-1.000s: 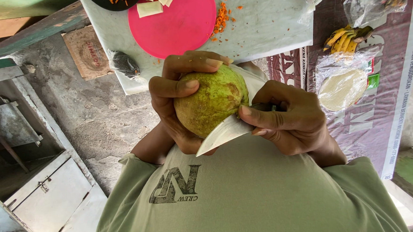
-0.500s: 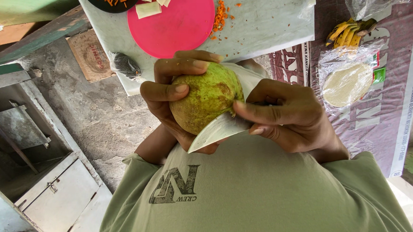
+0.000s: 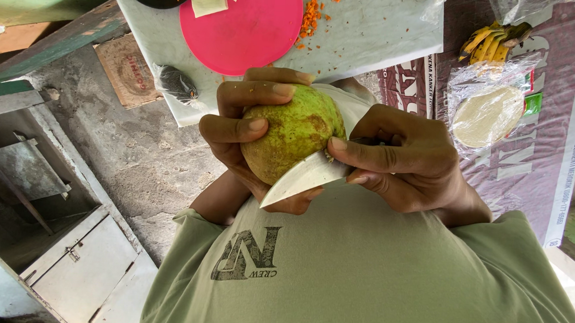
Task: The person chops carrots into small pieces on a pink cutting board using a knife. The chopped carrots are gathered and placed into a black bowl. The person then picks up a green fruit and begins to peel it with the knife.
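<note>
A pink round board (image 3: pixel 245 25) with pale slices (image 3: pixel 210 3) and orange shreds (image 3: pixel 308 15) is lying on the tabletop (image 3: pixel 373 28), beyond the hands. The left hand (image 3: pixel 249 133) is wrapping its grip around a green, brown-blotched fruit (image 3: pixel 292 132) held at chest height; the right hand (image 3: pixel 399 157) is pinching a white-bladed knife (image 3: pixel 303 179) against it. A clear-wrapped pale disc (image 3: pixel 486 116) and yellow bananas (image 3: pixel 487 37) are lying on a maroon printed banner (image 3: pixel 530 161).

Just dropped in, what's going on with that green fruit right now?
A person holds a round green fruit against their chest in the left hand. The right hand grips a knife with its pale blade laid against the fruit's skin, thumb pressed on the fruit. The skin looks mostly intact. Beyond the hands, a pink round board sits on the table with shredded carrot scattered beside it.
</note>
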